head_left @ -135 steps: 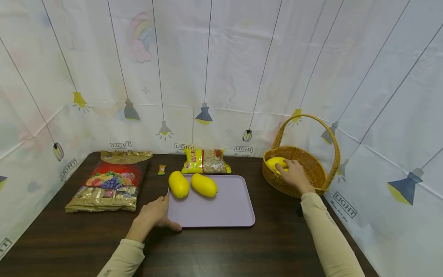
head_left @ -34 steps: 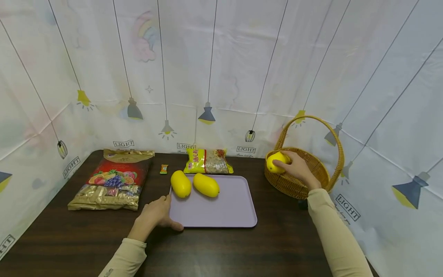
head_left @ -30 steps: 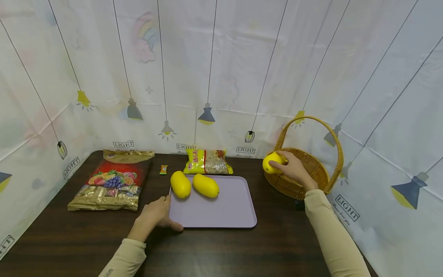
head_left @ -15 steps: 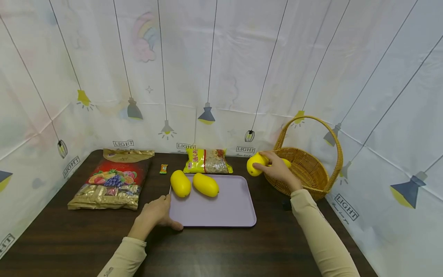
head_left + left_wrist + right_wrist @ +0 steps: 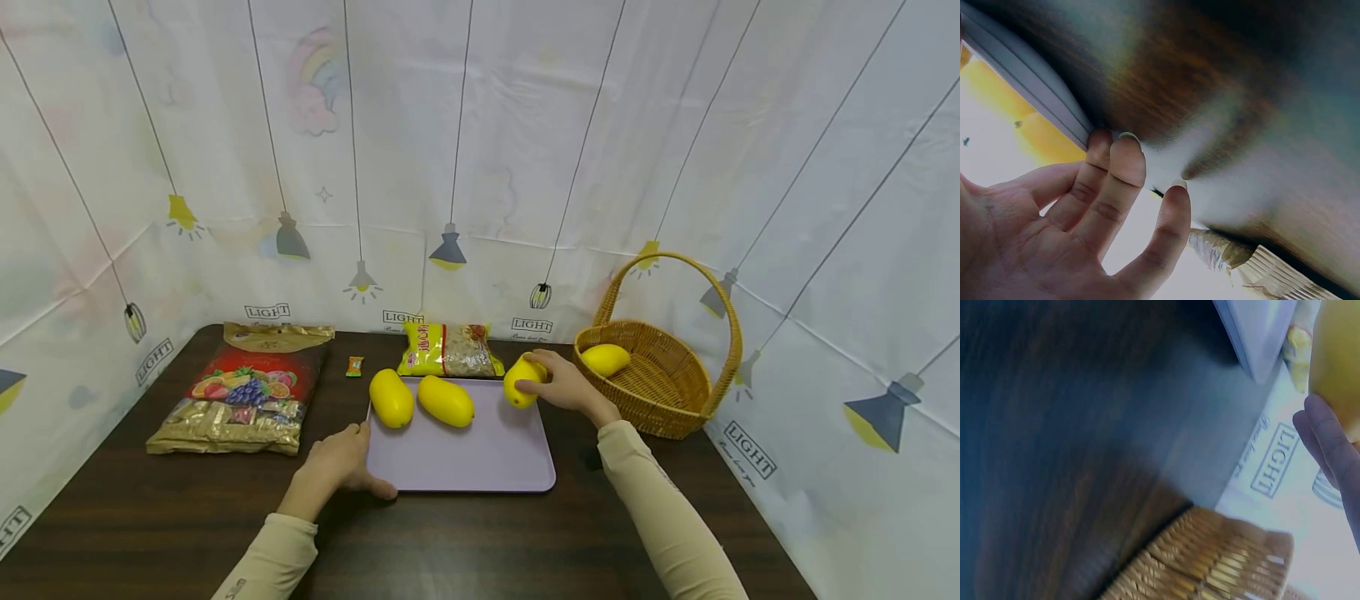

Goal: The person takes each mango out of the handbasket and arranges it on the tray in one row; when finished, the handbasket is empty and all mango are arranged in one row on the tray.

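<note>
My right hand (image 5: 564,385) grips a yellow mango (image 5: 519,387) over the right back part of the lilac tray (image 5: 465,458). In the right wrist view, fingertips press on the side of that mango (image 5: 1338,362). Two more mangoes lie on the tray at its back left, one upright-looking mango (image 5: 392,400) and one slanted mango (image 5: 446,402). At the tray's left edge rests my left hand (image 5: 337,467), its thumb along the front corner. The left wrist view shows its fingers (image 5: 1127,159) loosely extended beside the tray's rim (image 5: 1029,65).
A wicker basket (image 5: 667,408) with a tall handle stands at the right, one mango (image 5: 606,360) inside. Behind the tray lies a yellow and clear food packet (image 5: 452,350). A large red-gold candy bag (image 5: 240,392) and a small wrapped candy (image 5: 355,367) are at the left.
My right hand has lifted a mango out of the basket and carried it left to above the tray. My left hand has stayed at the tray's left edge.
</note>
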A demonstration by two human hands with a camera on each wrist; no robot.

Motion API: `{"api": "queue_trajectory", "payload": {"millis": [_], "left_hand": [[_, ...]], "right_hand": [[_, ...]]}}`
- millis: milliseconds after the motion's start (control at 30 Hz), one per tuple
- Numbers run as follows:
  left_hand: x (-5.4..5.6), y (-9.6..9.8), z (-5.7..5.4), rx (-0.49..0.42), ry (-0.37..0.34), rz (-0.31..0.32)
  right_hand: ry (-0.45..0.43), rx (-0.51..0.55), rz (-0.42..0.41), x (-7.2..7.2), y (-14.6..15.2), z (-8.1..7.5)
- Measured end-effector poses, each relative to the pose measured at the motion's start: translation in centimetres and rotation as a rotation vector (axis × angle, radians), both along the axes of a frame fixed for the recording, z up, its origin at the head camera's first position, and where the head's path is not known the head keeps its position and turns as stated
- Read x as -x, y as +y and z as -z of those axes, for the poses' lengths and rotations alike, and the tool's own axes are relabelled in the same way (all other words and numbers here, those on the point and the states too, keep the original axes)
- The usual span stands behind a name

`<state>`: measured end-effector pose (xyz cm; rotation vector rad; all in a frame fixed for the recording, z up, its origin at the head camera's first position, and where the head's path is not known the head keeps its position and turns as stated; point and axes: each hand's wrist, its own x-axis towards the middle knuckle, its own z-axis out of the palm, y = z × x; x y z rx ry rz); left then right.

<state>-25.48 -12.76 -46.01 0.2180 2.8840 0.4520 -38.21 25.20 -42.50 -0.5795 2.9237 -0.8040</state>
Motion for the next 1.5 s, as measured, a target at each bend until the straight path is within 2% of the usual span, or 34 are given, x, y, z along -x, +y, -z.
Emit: {"api": "queue_trajectory", "payload": {"millis": [167,733,1500], "left_hand": [[0.0,-0.1,0.1,0.003,-0.003,-0.004],[0.0,-0.2,0.2,-0.004,-0.002,0.0],[0.0,-0.1,0.2,0.004,-0.002,-0.003]], "right_hand": [[-0.033,-0.004,-0.032,0.0,-1.1,1.0],[-0.095,-0.004,-0.12,0.1,-3.9,2.1],[-0.14,-0.058,-0.211,0.0,-7.0,2.3]]}}
